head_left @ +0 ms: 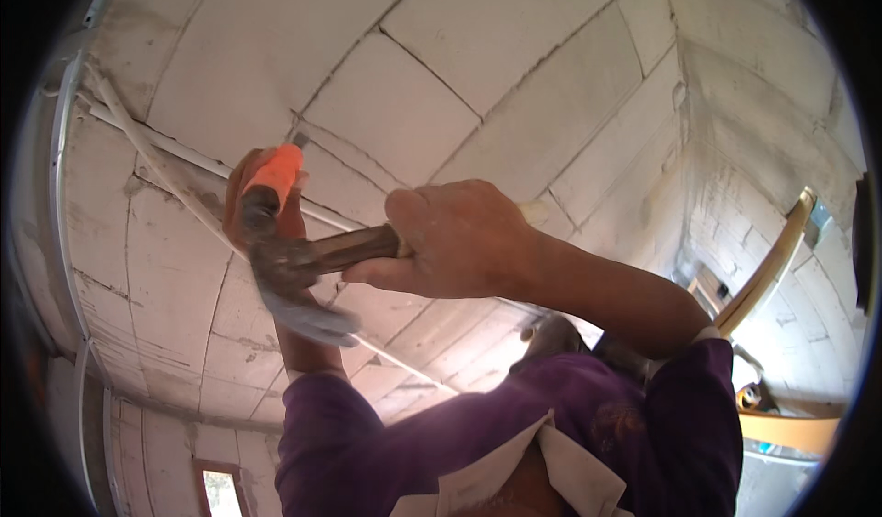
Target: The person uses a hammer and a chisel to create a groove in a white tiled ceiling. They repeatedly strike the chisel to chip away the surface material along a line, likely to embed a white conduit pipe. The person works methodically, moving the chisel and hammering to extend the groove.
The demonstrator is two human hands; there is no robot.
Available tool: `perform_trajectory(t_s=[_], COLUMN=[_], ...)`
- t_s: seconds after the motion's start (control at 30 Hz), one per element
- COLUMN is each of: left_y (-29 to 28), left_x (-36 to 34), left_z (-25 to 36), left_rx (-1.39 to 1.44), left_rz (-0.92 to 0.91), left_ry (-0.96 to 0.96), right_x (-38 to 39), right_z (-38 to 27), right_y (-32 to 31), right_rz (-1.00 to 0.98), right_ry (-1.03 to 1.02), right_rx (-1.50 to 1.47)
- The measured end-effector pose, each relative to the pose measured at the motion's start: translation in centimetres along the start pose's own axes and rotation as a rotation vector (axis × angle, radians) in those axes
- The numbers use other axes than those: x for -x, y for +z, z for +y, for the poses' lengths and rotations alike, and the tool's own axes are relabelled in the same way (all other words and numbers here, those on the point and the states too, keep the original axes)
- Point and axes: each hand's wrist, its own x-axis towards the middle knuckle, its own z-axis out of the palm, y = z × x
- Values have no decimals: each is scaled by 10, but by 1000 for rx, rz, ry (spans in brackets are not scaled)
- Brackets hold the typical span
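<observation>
Left grip [242,193] clasps orange-handled tool [283,166]; right grip [469,239] clasps hammer [347,249]; block edges [323,87] near tool tip [300,138].

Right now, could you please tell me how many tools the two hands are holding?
2: a hammer in the right hand and an orange-handled tool in the left hand. Anything fully covered by the fingers would be hidden.

On my left ran a metal rail [62,177] and two pale strips [184,193], with a small window [220,492] low on that side. On my right I saw a long wooden beam [767,264], with a yellowish board [790,429] below it.
</observation>
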Motion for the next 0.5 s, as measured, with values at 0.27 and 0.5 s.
perform_trajectory(t_s=[0.27,0.5], left_y=[-5,-10], left_x=[1,7], left_z=[-7,-35], left_rx=[-203,-4], left_rz=[-20,79], left_ry=[239,191], right_x=[9,53], right_z=[0,-9], right_y=[-7,-13], right_rz=[-121,37], right_ry=[-28,-171], right_rx=[3,-95])
